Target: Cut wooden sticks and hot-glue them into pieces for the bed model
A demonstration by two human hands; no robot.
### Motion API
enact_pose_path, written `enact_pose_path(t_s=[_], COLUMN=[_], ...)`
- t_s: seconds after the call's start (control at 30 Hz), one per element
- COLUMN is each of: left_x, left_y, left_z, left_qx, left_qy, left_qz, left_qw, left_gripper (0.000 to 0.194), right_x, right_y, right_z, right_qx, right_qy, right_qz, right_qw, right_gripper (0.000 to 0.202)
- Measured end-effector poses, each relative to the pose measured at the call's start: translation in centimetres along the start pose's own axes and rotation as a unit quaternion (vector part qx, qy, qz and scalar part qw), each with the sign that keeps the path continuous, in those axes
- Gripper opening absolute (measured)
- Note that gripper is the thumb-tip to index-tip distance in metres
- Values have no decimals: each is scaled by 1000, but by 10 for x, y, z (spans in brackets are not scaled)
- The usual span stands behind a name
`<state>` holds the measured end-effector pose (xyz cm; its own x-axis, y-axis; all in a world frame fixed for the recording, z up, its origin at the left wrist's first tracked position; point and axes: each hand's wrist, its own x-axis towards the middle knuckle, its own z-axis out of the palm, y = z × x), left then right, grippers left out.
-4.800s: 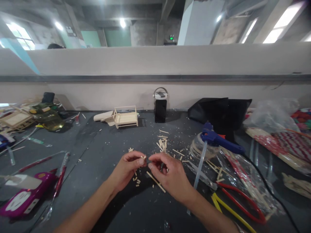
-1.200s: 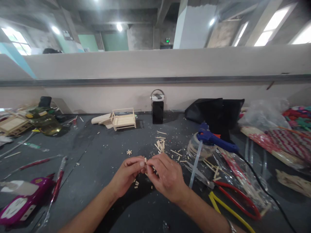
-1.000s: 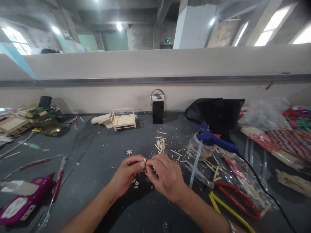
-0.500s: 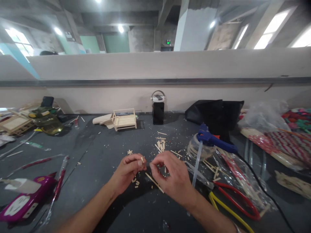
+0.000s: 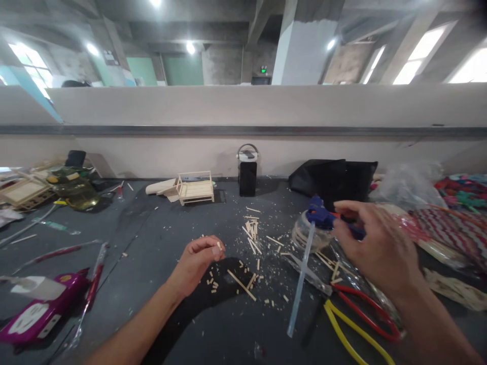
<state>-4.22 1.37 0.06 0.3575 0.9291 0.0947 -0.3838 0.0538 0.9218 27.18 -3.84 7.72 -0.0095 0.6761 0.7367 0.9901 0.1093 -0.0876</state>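
Note:
My left hand (image 5: 196, 266) is closed in a pinch on a small wooden stick piece (image 5: 219, 246) above the dark table. My right hand (image 5: 380, 248) is at the blue glue gun (image 5: 319, 213), thumb and fingers apart around its handle, which the hand partly hides. A long clear glue stick (image 5: 302, 289) sticks out of the gun toward me. The gun rests on a round clear container (image 5: 304, 233). Cut stick bits (image 5: 215, 285) and a longer thin stick (image 5: 242, 285) lie between my hands.
Red-and-yellow-handled cutters (image 5: 361, 309) lie at front right, near plastic-wrapped sticks. A small wooden frame model (image 5: 196, 188) and a black phone (image 5: 248, 178) stand at the back. A purple tool (image 5: 49, 309) lies at left, beside a yellowish bottle (image 5: 76, 190) farther back.
My right hand has moved right, from beside my left hand to the glue gun, and its fingers have spread. My left hand stays nearly in place with the stick piece.

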Motion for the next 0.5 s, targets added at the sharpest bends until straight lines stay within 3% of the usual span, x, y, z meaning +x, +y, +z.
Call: enact_pose_path(t_s=[0.1,0.2,0.37,0.5], left_x=[0,1,3,3], left_y=[-1,-2,-2,1], left_z=[-2,-6,-9,-10], left_qx=[18,36,62,76], left_qy=[10,13,13,21], left_qz=[4,9,17,22], left_qw=[1000,999,998,997], left_gripper=[10,7,9,10], right_x=[-4,-10,-11,-5], right_y=[25,34,44,56], right_z=[20,34,36,22], right_qx=[-56,-79,3,122], right_qy=[-86,-152,-169,-153], right_qz=[-20,-5,31,144], right_qw=[995,985,985,970], right_gripper=[48,59,56,48])
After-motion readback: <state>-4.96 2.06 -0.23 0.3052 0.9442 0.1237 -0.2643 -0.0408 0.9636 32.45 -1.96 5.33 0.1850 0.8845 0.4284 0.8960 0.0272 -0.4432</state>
